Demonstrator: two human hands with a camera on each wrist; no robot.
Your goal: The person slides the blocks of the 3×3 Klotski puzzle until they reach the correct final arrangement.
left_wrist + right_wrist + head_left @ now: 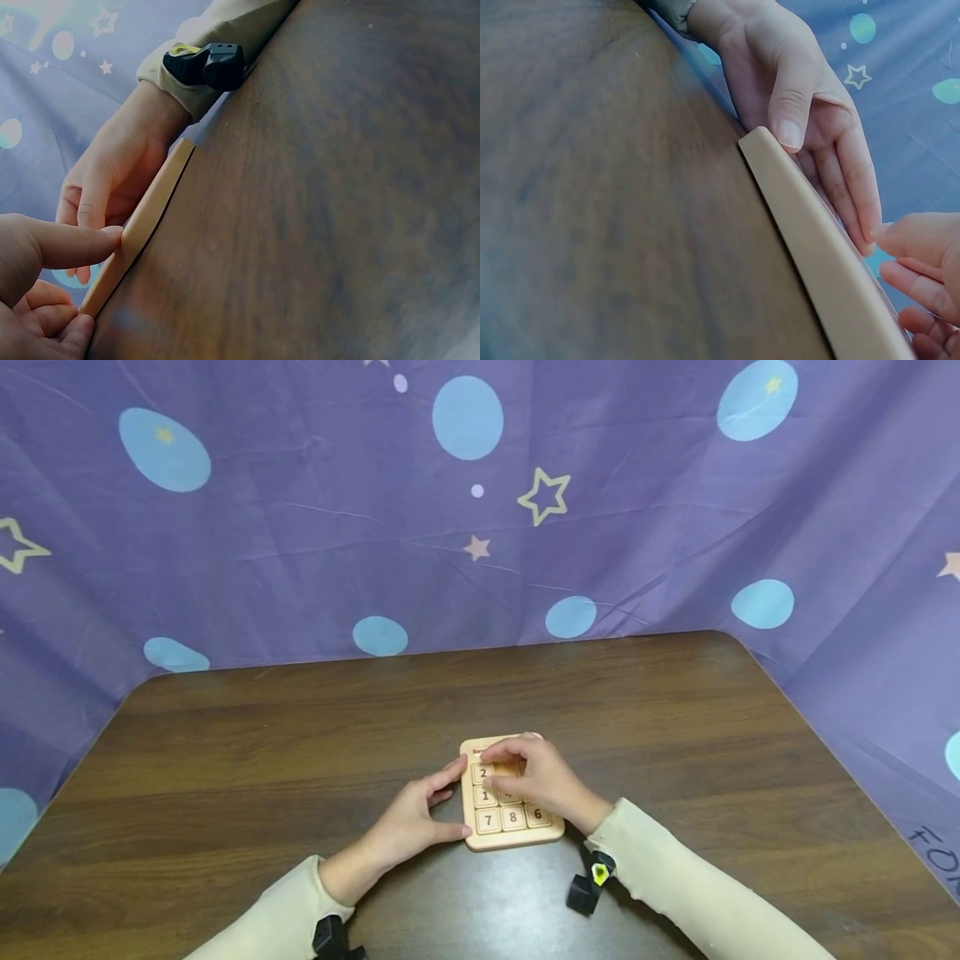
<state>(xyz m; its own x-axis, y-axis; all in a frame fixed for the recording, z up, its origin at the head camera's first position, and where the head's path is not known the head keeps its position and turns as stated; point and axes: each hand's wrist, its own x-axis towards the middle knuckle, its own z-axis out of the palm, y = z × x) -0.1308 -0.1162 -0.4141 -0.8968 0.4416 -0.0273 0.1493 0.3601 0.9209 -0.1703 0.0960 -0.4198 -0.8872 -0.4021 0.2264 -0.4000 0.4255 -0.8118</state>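
Observation:
A wooden number slide puzzle (471, 837) lies flat on the table, with tiles 2, 1, 7, 8 and 6 readable. Along its left edge rests my left hand (412, 814), thumb at the near corner and extended forefinger higher up. In the right wrist view the left hand (799, 105) has fairly straight fingers beside the pale wooden side of the puzzle (810, 240). My right hand (543, 777) reaches over the board, its thumb and bent forefinger spread at either side of the 2 tile (483, 773). This hand hides the upper right tiles.
The dark wood table (300, 718) has rounded far corners. Behind it hangs a purple curtain (300, 552) with stars and blue dots. A black wrist camera (585, 889) sits at the right sleeve, another (330, 937) at the left sleeve.

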